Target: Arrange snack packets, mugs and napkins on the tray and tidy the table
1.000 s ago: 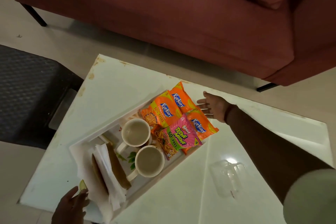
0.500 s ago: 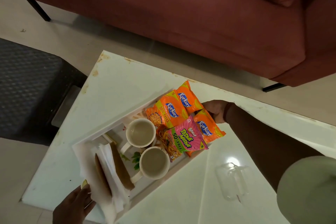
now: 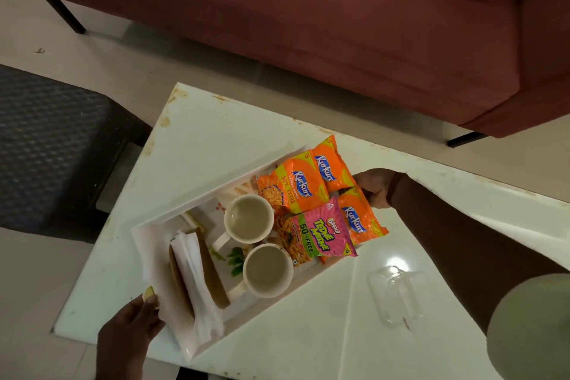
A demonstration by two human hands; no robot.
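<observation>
A: White paper first: the left hand (image 3: 129, 330) pinches the near end of the tray (image 3: 216, 191) through the napkins (image 3: 188, 274), thumb on top. How many things sit on that tray?

B: One stack of napkins at the near end, with two brown card-like pieces among its folds. Beyond them, two mugs (image 3: 267, 270), both pale, the second mug (image 3: 249, 218) just behind the first, handles pointing left. Then four snack packets: one pink Bingo packet (image 3: 320, 233) nearest, and three orange Kurkure packets (image 3: 296, 187) overlapping past it.

A: And off the tray?

B: One clear plastic piece (image 3: 398, 293) lies alone on the white surface (image 3: 200, 139), to the right of the tray. Farthest off, one red sofa (image 3: 308, 25) stands on the floor, with a dark mat (image 3: 46, 148) to the left.

A: The right hand (image 3: 374, 187)?

B: Its grip is curled around the far end of the tray, fingers tucked under the orange packets, so how tightly it closes cannot be told.

A: What differs from a second ago?

B: Then the right hand lay flat and spread beside the packets; now it is curled on the tray end. The left hand has slid from beside the napkins onto them. The count on the tray is unchanged.
</observation>
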